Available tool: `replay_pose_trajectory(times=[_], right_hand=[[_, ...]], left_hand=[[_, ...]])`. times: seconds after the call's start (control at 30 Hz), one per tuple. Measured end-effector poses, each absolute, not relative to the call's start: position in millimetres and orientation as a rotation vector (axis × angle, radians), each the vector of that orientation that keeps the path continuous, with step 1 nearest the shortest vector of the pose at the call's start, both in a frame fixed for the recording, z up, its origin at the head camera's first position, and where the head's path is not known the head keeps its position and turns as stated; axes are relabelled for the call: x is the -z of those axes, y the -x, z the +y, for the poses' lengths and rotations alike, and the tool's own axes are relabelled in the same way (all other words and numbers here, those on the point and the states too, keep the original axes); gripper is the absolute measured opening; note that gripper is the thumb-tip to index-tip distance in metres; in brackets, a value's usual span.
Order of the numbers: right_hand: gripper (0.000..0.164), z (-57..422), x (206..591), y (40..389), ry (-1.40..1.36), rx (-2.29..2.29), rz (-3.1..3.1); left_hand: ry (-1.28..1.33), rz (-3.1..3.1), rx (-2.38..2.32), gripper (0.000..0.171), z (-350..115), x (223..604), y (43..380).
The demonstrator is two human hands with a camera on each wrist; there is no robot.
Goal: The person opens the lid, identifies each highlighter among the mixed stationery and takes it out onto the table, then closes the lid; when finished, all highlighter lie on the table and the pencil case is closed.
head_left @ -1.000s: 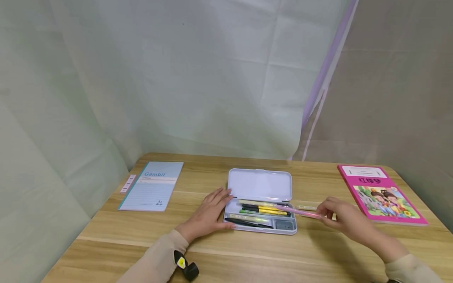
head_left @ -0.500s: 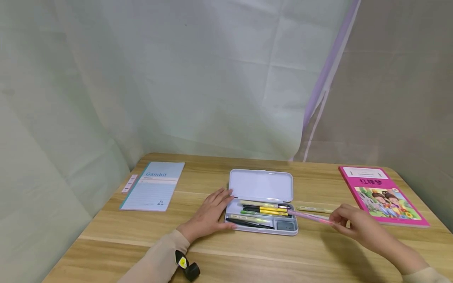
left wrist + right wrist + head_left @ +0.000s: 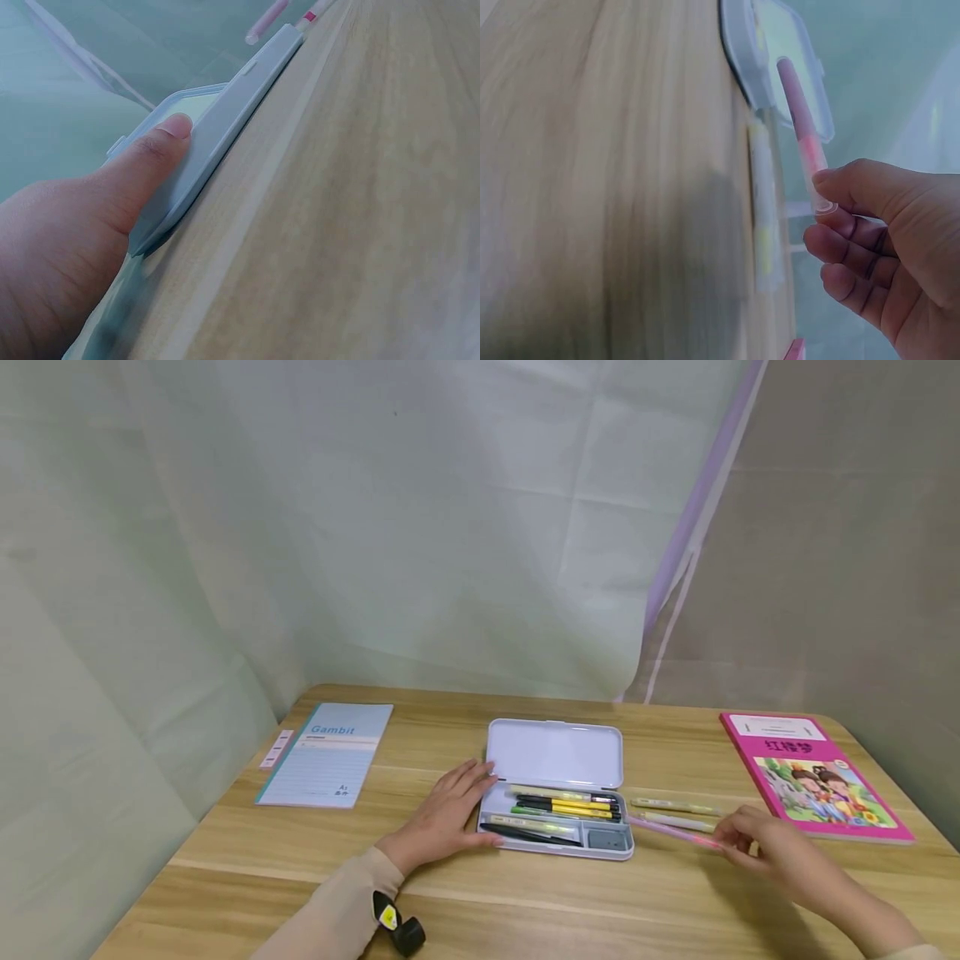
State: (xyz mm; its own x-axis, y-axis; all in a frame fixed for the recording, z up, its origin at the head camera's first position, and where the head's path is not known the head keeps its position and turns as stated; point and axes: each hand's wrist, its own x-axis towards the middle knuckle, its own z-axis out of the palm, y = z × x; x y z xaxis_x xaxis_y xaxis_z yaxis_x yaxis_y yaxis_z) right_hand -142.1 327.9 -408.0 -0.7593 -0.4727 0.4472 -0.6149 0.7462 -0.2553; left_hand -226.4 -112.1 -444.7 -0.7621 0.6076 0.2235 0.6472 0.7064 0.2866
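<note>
An open white pencil case (image 3: 555, 753) lies on the table with its lid tipped back. My left hand (image 3: 438, 822) rests against its left end, fingers extended near the hinge; the left wrist view shows the thumb (image 3: 154, 161) on the front wall. Inside are several pens: yellow-and-black pens (image 3: 581, 810), a green one, a black pen (image 3: 528, 835) and pale ones. To the right of the case, my right hand (image 3: 787, 860) pinches a pink highlighter (image 3: 802, 124) by one end between thumb and forefinger. Its other end points toward the case.
Two pale pens, a yellowish one (image 3: 663, 804) and a whiter one (image 3: 678, 822), lie right of the case. A pink picture-covered book (image 3: 825, 789) is at the far right. On the left lie a light blue notebook (image 3: 322, 768) and a small pink item (image 3: 276, 749).
My right hand has drawn the pink highlighter to the right and toward me, so it no longer overlaps the pens in the case. The left hand has stayed on the case.
</note>
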Motion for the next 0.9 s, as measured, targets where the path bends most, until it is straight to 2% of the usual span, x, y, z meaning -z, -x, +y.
replay_pose_trajectory(times=[0.3,0.9], right_hand=[[0.027,342.3,416.3,142.2,-0.816,-0.612,-2.634],[0.024,354.3,428.7,147.9,-0.707,-0.563,-2.691]], left_hand=[[1.029,-2.795,0.544,0.089,-111.9,444.1,226.1],[1.024,-2.799,0.522,0.090,-112.3,445.3,226.6]])
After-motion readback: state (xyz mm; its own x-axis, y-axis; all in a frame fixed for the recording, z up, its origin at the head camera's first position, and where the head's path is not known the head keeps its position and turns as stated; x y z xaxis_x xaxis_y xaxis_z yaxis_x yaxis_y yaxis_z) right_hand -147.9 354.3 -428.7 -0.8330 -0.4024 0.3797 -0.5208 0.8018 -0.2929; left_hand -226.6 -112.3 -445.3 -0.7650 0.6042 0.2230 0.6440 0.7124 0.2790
